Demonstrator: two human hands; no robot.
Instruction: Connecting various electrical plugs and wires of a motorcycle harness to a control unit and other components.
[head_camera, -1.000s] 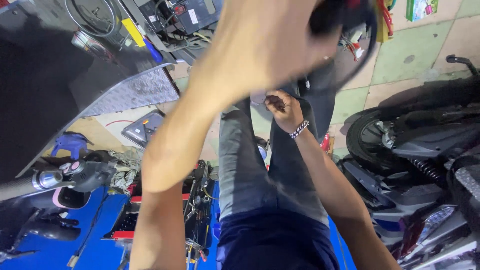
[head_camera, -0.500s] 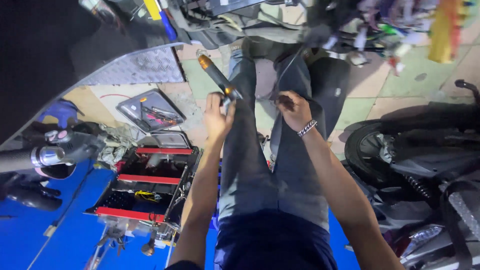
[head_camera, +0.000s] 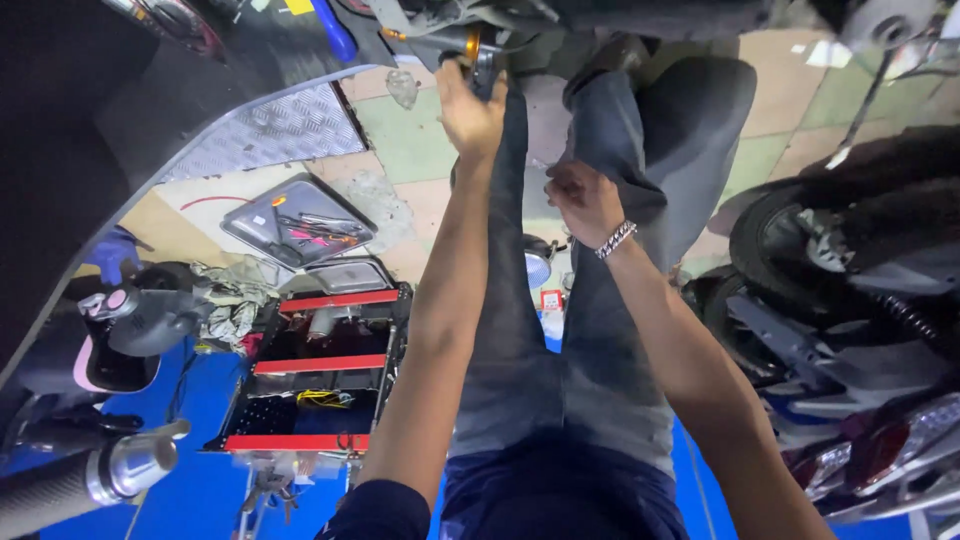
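Observation:
My left hand (head_camera: 470, 112) reaches far forward, closed around the dark handle of a screwdriver (head_camera: 487, 68). The tool's far end meets a gold-coloured fitting (head_camera: 470, 45) on the underside of a scooter (head_camera: 560, 20). My right hand (head_camera: 583, 200), with a beaded bracelet on the wrist, rests curled on my right knee over grey jeans (head_camera: 560, 340). Whether its fingers enclose something small is hidden. Both legs stretch out ahead of me.
An open red and black tool chest (head_camera: 320, 365) stands at my left, with a grey tray of hand tools (head_camera: 298, 225) beyond it. A diamond-plate footboard (head_camera: 270, 130) overhangs at upper left. A handlebar grip (head_camera: 90, 478) juts in at lower left. Another scooter (head_camera: 850, 290) crowds the right.
My left hand has carried the screwdriver forward and up to the scooter's underside. My right hand stays on the knee. The view has tilted slightly.

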